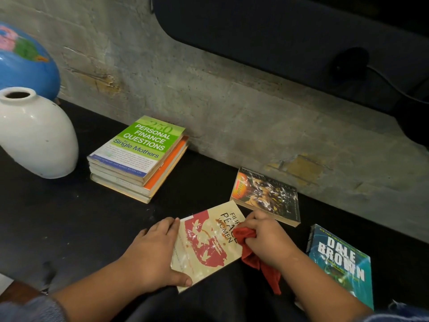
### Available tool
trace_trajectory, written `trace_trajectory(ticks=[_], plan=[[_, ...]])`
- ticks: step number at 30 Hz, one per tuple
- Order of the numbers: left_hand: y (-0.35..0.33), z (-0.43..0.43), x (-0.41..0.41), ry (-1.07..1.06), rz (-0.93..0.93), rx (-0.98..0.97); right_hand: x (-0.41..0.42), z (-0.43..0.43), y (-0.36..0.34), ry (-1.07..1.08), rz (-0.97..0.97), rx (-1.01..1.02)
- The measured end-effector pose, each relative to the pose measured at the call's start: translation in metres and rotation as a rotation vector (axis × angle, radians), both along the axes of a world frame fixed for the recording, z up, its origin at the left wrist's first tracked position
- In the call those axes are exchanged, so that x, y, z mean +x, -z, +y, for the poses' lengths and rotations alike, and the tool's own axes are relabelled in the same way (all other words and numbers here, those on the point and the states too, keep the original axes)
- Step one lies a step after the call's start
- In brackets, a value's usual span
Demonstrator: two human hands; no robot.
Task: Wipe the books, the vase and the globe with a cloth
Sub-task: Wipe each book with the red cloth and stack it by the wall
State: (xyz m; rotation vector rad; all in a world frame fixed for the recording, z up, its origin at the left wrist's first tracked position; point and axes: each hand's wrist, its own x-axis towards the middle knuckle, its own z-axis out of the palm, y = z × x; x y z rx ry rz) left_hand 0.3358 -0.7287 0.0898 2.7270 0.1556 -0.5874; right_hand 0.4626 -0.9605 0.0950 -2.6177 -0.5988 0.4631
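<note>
hands meet over one book near the front edge of a black table point(69, 217). the left hand point(153, 252) lies along the left side of a cream paperback with a red graphic cover point(209, 242). its fingers are straight and pressed together against the book's edge, and its thumb lies flat on the cover's near corner. the right hand point(267, 240) has its fingers curled tight round a bunched red cloth point(253, 256) and presses it on the right side of the same cover. a tail of the cloth trails off the book toward the front edge.

just beyond the right hand, a dark paperback with a scuffed glossy cover point(267, 194) lies flat toward the back edge. a teal paperback with white lettering point(341, 263) lies flat to the right, apart from the cream one. a stack of paperbacks topped by a green-and-white cover point(139, 156) sits by the back edge, left of centre. at the left edge stands a white ceramic vase point(34, 135), with a blue globe point(23, 66) behind it; whether they touch cannot be told. a rough grey concrete wall point(209, 101) runs along the back edge.
</note>
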Motion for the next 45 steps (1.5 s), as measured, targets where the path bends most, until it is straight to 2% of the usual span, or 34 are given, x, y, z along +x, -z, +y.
trace_trajectory(ticks=[2, 4, 6, 8, 11, 15, 20, 23, 25, 28, 32, 36, 40, 43, 45], plan=[[0.000, 0.000, 0.000, -0.004, 0.007, 0.001, 0.001, 0.005, 0.001, 0.043, -0.068, -0.021], [-0.001, -0.001, 0.000, -0.006, 0.014, 0.000, -0.003, 0.008, 0.004, -0.014, -0.111, -0.053], [-0.002, -0.001, 0.000, -0.007, 0.019, 0.004, -0.002, 0.005, 0.005, -0.048, -0.065, -0.031], [-0.003, -0.002, 0.000, -0.006, 0.023, 0.008, 0.004, 0.002, 0.002, 0.009, -0.031, -0.007], [-0.002, -0.001, 0.000, -0.009, 0.023, -0.001, 0.005, 0.010, 0.004, 0.070, -0.119, -0.040], [-0.001, 0.000, 0.000, -0.002, 0.026, 0.001, 0.004, 0.009, 0.005, -0.054, -0.071, -0.068], [0.001, 0.000, 0.000, -0.007, 0.022, 0.001, 0.012, 0.015, 0.002, 0.037, -0.142, -0.113], [0.001, 0.000, 0.000, -0.006, 0.026, 0.004, 0.008, 0.015, 0.004, -0.052, -0.091, -0.100], [0.001, 0.000, 0.001, -0.005, 0.029, 0.006, 0.014, 0.012, 0.000, -0.034, -0.056, -0.087], [0.000, -0.001, 0.001, -0.006, 0.034, 0.008, 0.017, 0.020, -0.002, 0.044, -0.112, -0.110], [0.000, 0.000, 0.000, -0.003, 0.035, 0.009, 0.013, 0.022, 0.002, -0.068, -0.087, -0.101], [-0.001, -0.001, 0.001, 0.000, 0.032, 0.014, 0.019, 0.023, -0.003, 0.012, -0.084, -0.135], [-0.001, -0.001, 0.001, -0.001, 0.038, 0.009, 0.010, 0.027, 0.000, -0.083, -0.071, -0.123], [-0.001, 0.000, 0.001, 0.000, 0.041, 0.011, 0.012, 0.017, -0.005, -0.013, 0.055, -0.031], [0.000, 0.000, 0.001, -0.001, 0.039, 0.008, 0.009, 0.016, -0.002, 0.039, -0.012, -0.063]])
